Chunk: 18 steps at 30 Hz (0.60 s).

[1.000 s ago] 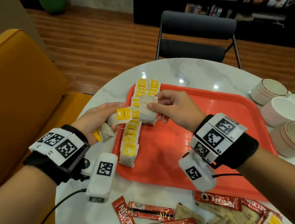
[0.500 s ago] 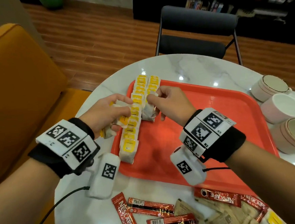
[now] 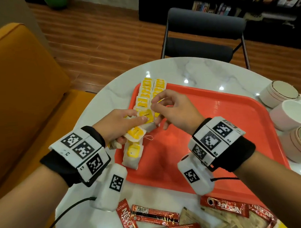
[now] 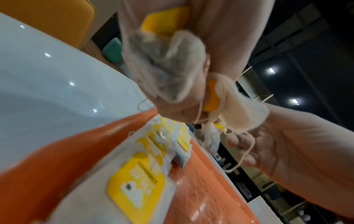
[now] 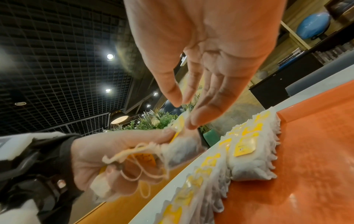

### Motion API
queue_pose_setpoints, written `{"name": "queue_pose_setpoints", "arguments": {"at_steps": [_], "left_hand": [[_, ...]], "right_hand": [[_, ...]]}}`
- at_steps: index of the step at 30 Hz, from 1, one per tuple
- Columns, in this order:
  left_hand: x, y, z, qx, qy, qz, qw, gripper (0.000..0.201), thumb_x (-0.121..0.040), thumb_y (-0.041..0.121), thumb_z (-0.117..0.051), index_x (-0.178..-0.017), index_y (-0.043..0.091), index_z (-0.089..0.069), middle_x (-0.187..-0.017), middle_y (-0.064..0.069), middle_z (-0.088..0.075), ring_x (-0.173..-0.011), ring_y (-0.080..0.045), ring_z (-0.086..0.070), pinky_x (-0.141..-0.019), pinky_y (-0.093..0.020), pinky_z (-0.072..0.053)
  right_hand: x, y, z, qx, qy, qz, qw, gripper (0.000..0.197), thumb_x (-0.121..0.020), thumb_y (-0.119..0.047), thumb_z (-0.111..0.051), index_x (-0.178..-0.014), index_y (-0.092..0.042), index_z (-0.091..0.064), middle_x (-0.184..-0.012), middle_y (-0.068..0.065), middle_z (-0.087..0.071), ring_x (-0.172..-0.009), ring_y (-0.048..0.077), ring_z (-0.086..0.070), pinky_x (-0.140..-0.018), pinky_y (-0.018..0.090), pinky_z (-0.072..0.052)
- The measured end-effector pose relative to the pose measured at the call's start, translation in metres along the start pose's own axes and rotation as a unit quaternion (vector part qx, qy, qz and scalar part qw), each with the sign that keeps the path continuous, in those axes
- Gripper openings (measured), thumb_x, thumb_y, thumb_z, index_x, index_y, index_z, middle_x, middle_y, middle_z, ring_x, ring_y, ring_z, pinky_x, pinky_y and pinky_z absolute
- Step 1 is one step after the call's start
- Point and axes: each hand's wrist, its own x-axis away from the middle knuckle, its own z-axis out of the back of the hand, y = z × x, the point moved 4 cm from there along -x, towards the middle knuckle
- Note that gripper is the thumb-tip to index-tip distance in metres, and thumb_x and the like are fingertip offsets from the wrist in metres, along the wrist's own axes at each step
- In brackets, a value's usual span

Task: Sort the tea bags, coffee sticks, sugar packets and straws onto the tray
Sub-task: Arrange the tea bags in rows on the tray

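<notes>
An orange tray [image 3: 219, 126] lies on the round marble table. Two rows of yellow-tagged tea bags [image 3: 141, 103] run along its left edge; the right row [image 3: 159, 88] is shorter. My left hand [image 3: 138, 125] hovers over the rows and grips a bunch of tea bags [image 4: 164, 72], strings dangling. My right hand [image 3: 153, 103] is just beyond it, holding nothing. Its nearly straight fingers [image 5: 191, 121] touch the top of a tea bag [image 5: 184, 148] in the left hand's bunch. Red coffee sticks [image 3: 154, 216] and brown sugar packets [image 3: 195, 218] lie on the table near me. No straws show.
Three cups [image 3: 294, 115] stand right of the tray. A dark chair [image 3: 203, 37] is beyond the table and an orange sofa [image 3: 17, 79] is at the left. The tray's middle and right are bare.
My right hand set the tea bag it pinched down in the right row, let go, and rose back to the left hand's bunch. The left hand stayed over the rows.
</notes>
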Motion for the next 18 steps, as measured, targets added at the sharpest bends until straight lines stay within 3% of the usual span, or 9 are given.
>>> {"name": "queue_pose_setpoints", "arguments": {"at_steps": [5,9,13,16,18], "left_hand": [[0.002,-0.001,0.000,-0.039,-0.014,-0.004,0.999,0.016,-0.088,0.036,-0.059,-0.082,0.021,-0.060,-0.040,0.004,-0.041,-0.030,-0.009,-0.029,-0.033,-0.013,-0.023],[0.003,0.000,-0.006,-0.063,-0.019,-0.008,0.998,0.015,-0.087,0.039,-0.059,-0.082,0.024,-0.060,-0.045,0.002,-0.043,-0.028,-0.008,-0.032,-0.033,-0.013,-0.025],[0.003,0.002,-0.009,-0.056,-0.005,-0.022,0.998,0.016,-0.088,0.035,-0.059,-0.081,0.020,-0.058,-0.041,0.006,-0.043,-0.023,-0.004,-0.033,-0.028,-0.011,-0.025],[0.003,0.001,-0.007,-0.038,0.001,-0.020,0.999,0.021,-0.087,0.039,-0.058,-0.084,0.018,-0.060,-0.037,0.008,-0.041,-0.025,-0.007,-0.032,-0.030,-0.013,-0.025],[0.002,0.000,-0.004,-0.036,0.010,-0.015,0.999,0.022,-0.087,0.042,-0.058,-0.079,0.021,-0.059,-0.038,0.006,-0.040,-0.026,-0.008,-0.031,-0.030,-0.012,-0.025]], "right_hand": [[0.002,0.001,0.004,0.067,-0.091,-0.002,0.994,0.012,-0.082,-0.005,-0.065,-0.091,-0.011,-0.061,-0.065,0.004,-0.057,-0.046,0.009,-0.053,-0.044,0.020,-0.046],[0.005,0.005,0.002,0.080,-0.125,-0.014,0.989,0.010,-0.082,-0.005,-0.064,-0.079,-0.011,-0.058,-0.058,0.008,-0.058,-0.038,0.005,-0.053,-0.046,0.016,-0.047],[0.006,0.007,0.006,0.069,-0.104,0.003,0.992,0.014,-0.083,-0.003,-0.063,-0.080,-0.015,-0.057,-0.061,0.006,-0.056,-0.039,0.004,-0.053,-0.047,0.016,-0.048],[0.008,0.004,0.008,0.123,-0.043,0.074,0.989,0.016,-0.082,-0.011,-0.066,-0.078,-0.025,-0.058,-0.070,-0.003,-0.054,-0.057,0.012,-0.052,-0.059,0.027,-0.048],[0.013,0.001,0.006,0.163,-0.025,0.104,0.981,0.012,-0.077,-0.022,-0.072,-0.073,-0.023,-0.061,-0.073,-0.004,-0.053,-0.065,0.011,-0.049,-0.067,0.026,-0.044]]}}
